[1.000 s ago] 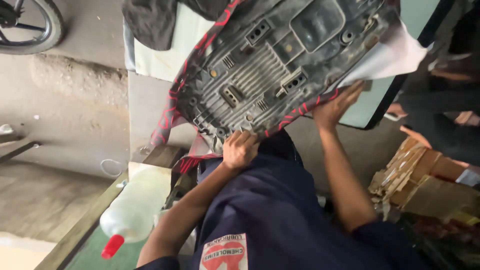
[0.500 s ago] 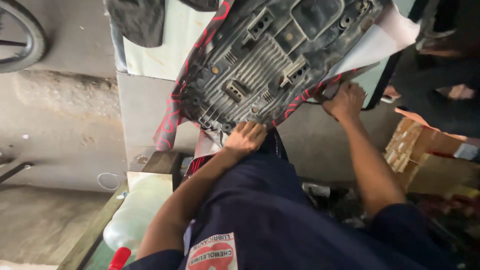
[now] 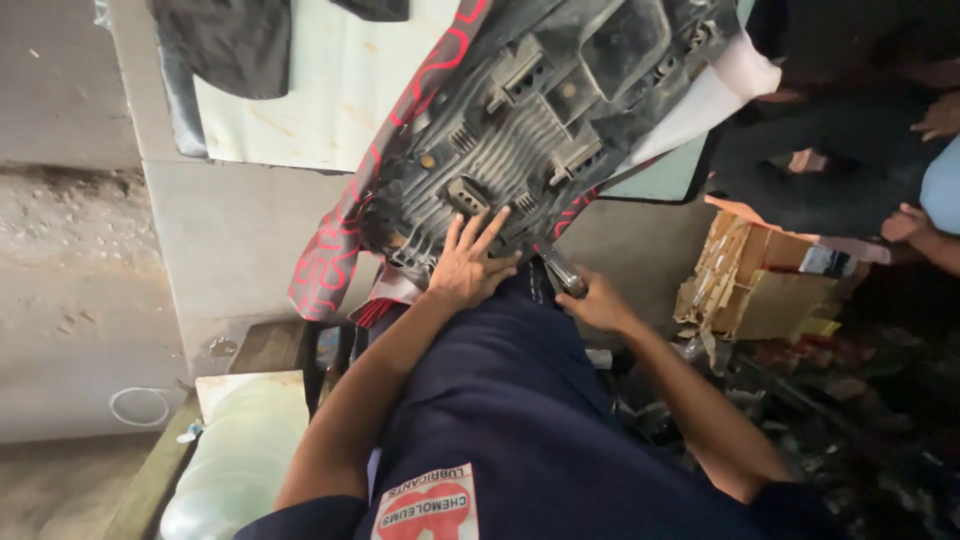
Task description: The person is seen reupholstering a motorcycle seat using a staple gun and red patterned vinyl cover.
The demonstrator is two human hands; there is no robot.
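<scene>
head view | left hand (image 3: 468,268) flat, fingers spread, pressing black ribbed plastic seat base (image 3: 540,120) just above | right hand (image 3: 598,302) closed around dark metal tool (image 3: 562,268) at base edge | risk: tool slips, tearing red-patterned cover (image 3: 335,255)

Matt ribbed plastic seat base (image 3: 520,130), glossy vinyl cover (image 3: 330,270), cardboard box (image 3: 760,290)

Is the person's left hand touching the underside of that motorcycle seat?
Touching. The head view shows the left hand lying flat, fingers spread, on the ribbed black underside of the seat, with no gap visible between them.
</scene>
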